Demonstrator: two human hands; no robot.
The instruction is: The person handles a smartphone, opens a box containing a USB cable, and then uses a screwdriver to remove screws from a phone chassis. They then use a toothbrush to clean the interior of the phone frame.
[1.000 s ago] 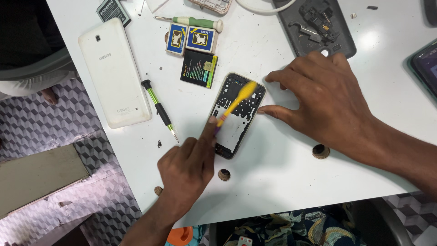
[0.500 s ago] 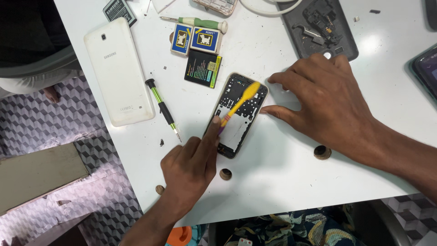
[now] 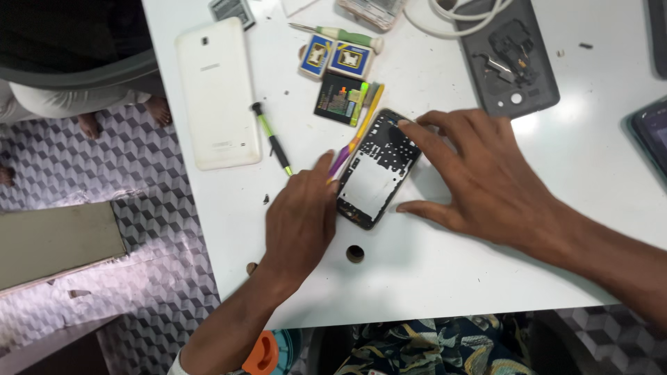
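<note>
An opened black phone frame (image 3: 379, 170) lies face up on the white table (image 3: 445, 271). My right hand (image 3: 479, 177) rests on its right side, fingers spread, index fingertip on the top edge. My left hand (image 3: 299, 222) is at the frame's left edge and holds a yellow pry tool (image 3: 361, 128) with a purple end; the tool runs along the frame's left side, pointing away from me.
A white phone back cover (image 3: 215, 94), a green-handled screwdriver (image 3: 271, 139), a dark battery (image 3: 339, 98), two small blue-yellow boxes (image 3: 337, 57) and a grey tray of parts (image 3: 511, 59) lie farther back. A small brown ring (image 3: 355, 253) is near the table's front edge. A person's bare feet (image 3: 90, 125) show at left.
The yellow tool has moved from lying across the phone frame to its left side. My left hand shifted left and my right hand slid further over the frame.
</note>
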